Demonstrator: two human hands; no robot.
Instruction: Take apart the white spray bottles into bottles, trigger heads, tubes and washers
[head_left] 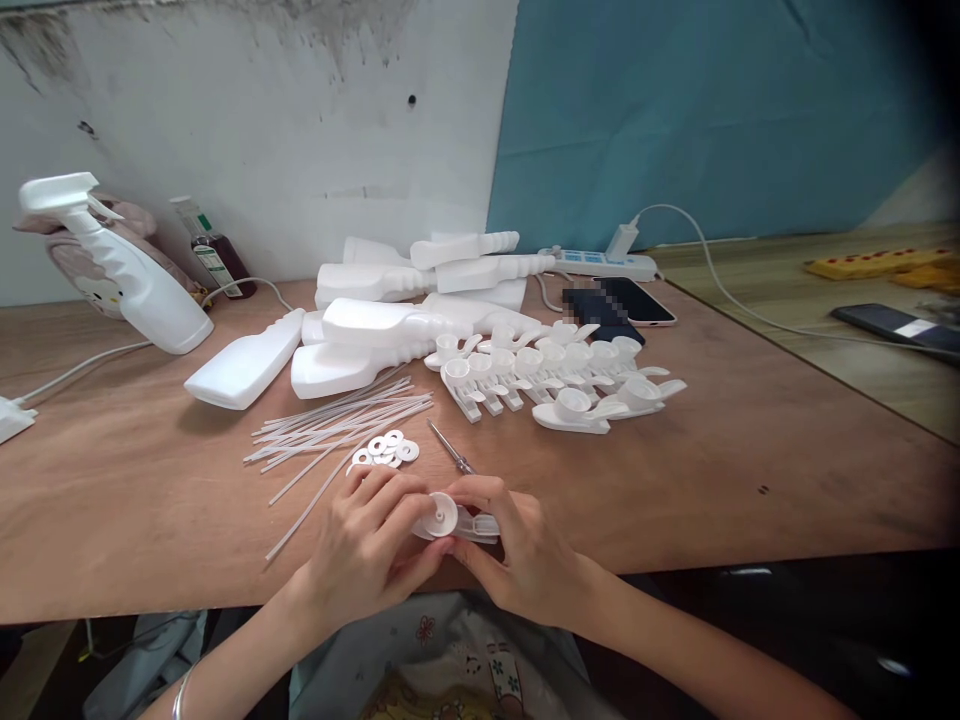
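Near the table's front edge, a white spray bottle trigger head (441,515) is gripped between both hands, its round cap opening facing up toward me. My left hand (375,535) pinches it from the left side. From the right, my right hand (517,545) closes its thumb and fingers around the cap. Just beyond lie a screwdriver (450,447), partly hidden by the right hand, and a small heap of white ring washers (386,448). Thin white tubes (337,430) are spread behind the left hand. Several more trigger heads (529,365) stand in rows farther back.
White bottles (382,325) are piled by the wall. One assembled spray bottle (124,265) stands at left, beside a dark bottle (217,250) and a pink plush-like item (86,260). A power strip (600,264), phone (634,300) and cable (712,270) are at back right.
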